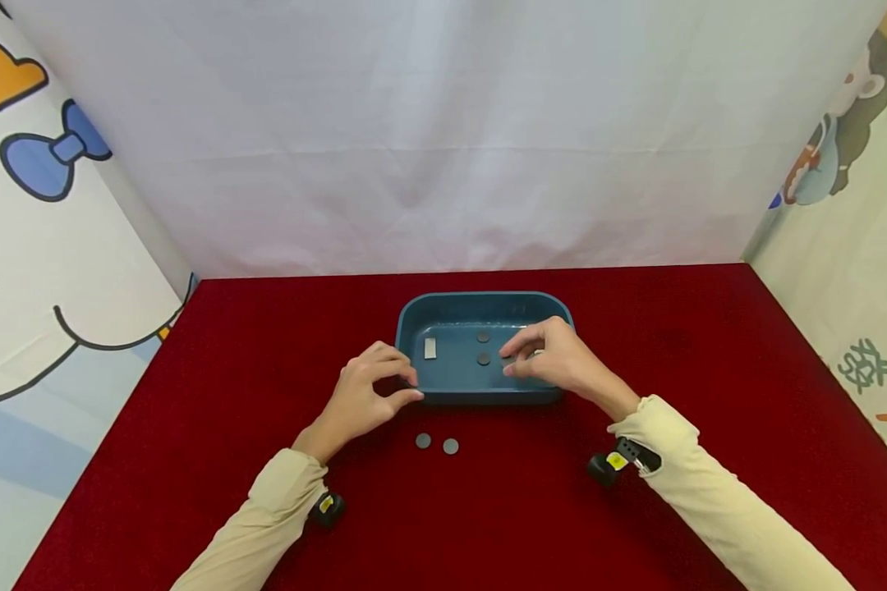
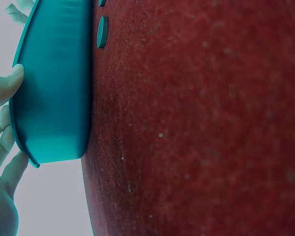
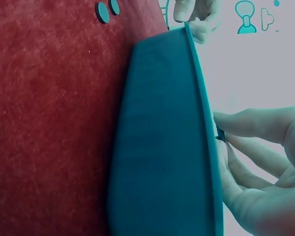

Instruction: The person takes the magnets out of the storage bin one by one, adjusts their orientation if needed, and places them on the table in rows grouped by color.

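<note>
A blue rectangular plastic tub [image 1: 480, 397] stands on the red cloth. At its near left corner my left hand [image 1: 375, 386] holds the rim; in the left wrist view the thumb [image 2: 7, 84] lies on the edge. My right hand [image 1: 558, 355] is over the right part of the tub and pinches a small dark disc [image 3: 220, 133] between thumb and fingertips. Inside the tub lie a grey disc [image 1: 484, 336], another grey disc [image 1: 484, 359] and a small pale rectangle [image 1: 430, 348]. On the cloth in front are a left disc [image 1: 423, 441] and a right disc [image 1: 451, 446].
The red cloth [image 1: 266, 328] covers the tabletop. A white curtain [image 1: 443, 148] hangs behind it, and printed cartoon sheets stand along the left [image 1: 59, 271] and right sides. Each wrist carries a small black camera.
</note>
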Demonstrator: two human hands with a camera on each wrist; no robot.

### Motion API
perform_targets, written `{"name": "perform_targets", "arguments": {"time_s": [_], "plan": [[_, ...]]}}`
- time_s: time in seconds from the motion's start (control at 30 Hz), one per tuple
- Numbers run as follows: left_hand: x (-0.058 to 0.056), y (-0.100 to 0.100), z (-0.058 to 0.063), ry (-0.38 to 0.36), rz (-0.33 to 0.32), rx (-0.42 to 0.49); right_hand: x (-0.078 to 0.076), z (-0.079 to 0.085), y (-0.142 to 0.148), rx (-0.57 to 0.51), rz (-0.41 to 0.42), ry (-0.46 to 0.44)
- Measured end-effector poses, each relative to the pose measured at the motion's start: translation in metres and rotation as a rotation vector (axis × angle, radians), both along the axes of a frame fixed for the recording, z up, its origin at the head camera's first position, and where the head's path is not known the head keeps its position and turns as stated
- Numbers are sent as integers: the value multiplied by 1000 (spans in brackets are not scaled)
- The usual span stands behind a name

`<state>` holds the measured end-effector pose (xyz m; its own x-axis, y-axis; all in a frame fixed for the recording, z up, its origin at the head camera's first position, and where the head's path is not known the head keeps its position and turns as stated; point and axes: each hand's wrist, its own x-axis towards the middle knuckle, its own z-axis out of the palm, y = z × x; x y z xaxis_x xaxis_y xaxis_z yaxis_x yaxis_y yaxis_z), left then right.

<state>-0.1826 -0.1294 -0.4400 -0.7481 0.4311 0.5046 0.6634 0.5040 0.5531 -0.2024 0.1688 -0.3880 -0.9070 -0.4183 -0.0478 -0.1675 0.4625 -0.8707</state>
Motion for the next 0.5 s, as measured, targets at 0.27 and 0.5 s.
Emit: {"name": "perform_targets", "arguments": {"time_s": [0.27,0.5], "plan": [[1,0,0,-8,3,4,5,4,-2,-11,27,14],[1,0,0,-8,3,7,10,6,-4,-10,42,18]]}}
